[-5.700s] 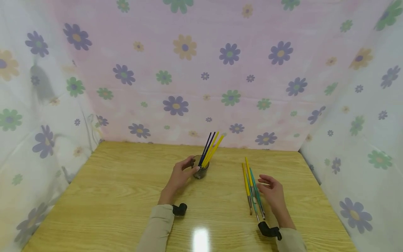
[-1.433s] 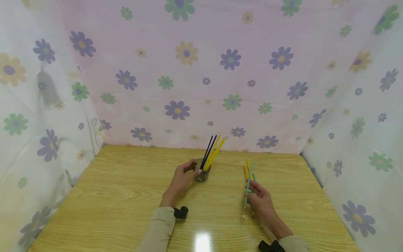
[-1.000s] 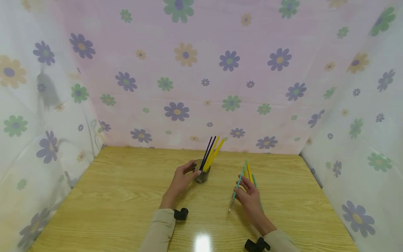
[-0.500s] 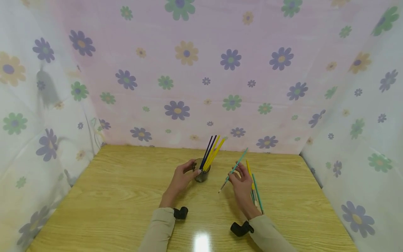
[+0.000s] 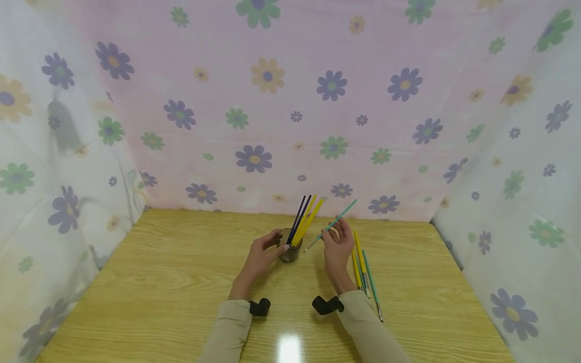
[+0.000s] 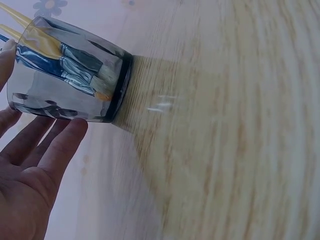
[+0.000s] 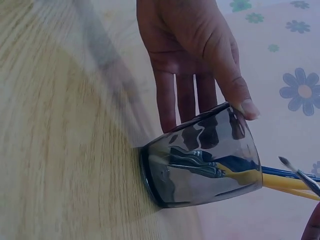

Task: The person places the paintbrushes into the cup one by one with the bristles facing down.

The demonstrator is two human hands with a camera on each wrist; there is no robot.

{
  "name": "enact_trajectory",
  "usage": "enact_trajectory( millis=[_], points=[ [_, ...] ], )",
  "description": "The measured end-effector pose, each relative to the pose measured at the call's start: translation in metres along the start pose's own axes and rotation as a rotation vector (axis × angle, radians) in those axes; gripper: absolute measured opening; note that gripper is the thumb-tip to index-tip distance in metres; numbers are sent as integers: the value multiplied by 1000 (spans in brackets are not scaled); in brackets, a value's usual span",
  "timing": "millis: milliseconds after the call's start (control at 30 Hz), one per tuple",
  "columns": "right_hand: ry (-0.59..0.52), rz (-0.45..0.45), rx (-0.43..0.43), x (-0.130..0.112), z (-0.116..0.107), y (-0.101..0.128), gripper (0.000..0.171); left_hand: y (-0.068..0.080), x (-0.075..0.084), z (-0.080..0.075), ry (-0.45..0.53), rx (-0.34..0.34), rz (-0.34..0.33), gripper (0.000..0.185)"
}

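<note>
One teal brush (image 5: 333, 223) pinched by right hand (image 5: 337, 247) | glass (image 5: 289, 246) steadied, left hand (image 5: 259, 254) fingers curled round | bristle tip best aimed at 9 o'clock, into the rim.

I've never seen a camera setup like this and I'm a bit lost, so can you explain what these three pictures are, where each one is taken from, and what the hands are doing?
There is no machine here: a person works with two bare hands and wears three cameras. The wide picture comes from a camera on the head, looking down at a wooden table with flowered cloth behind it. The other two come from cameras strapped to the wrists, so they show the same scene close up and tilted.

The left hand holds a dark glass cup that stands on the table, with blue and yellow brushes in it. The right hand pinches a teal paintbrush in the air beside the cup. More loose brushes lie on the table to its right.
</note>
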State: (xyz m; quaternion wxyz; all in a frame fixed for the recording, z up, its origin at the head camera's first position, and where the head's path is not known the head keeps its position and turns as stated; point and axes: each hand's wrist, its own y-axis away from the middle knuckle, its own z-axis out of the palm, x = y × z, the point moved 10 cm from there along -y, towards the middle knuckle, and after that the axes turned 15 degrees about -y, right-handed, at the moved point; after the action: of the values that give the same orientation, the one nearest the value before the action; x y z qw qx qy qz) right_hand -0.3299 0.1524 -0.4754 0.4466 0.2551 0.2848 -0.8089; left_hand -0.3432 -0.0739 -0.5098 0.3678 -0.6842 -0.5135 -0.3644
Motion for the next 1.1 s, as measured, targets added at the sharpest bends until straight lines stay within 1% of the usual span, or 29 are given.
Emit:
enact_trajectory(
  millis=[200,333,433,700,833,967,1100],
  points=[
    [8,-22,-59,2,11,-1,45,1,1,2,15,-8,8,64],
    [36,-58,-124,1,19,-1,44,1,2,2,13,-16,15,65],
    [73,-88,-165,1,22,-2,43,0,1,2,10,-24,7,65],
    [175,-106,-180,6,27,-3,42,1,1,3,12,-21,17,65],
    [234,-123,-203,9,31,1,40,1,0,3,17,-20,6,64],
    [258,-139,-241,2,43,9,38,-1,-1,3,21,-13,1,64],
    [267,-154,-266,-3,52,18,36,-2,-1,2,24,-3,16,64]
  ],
)
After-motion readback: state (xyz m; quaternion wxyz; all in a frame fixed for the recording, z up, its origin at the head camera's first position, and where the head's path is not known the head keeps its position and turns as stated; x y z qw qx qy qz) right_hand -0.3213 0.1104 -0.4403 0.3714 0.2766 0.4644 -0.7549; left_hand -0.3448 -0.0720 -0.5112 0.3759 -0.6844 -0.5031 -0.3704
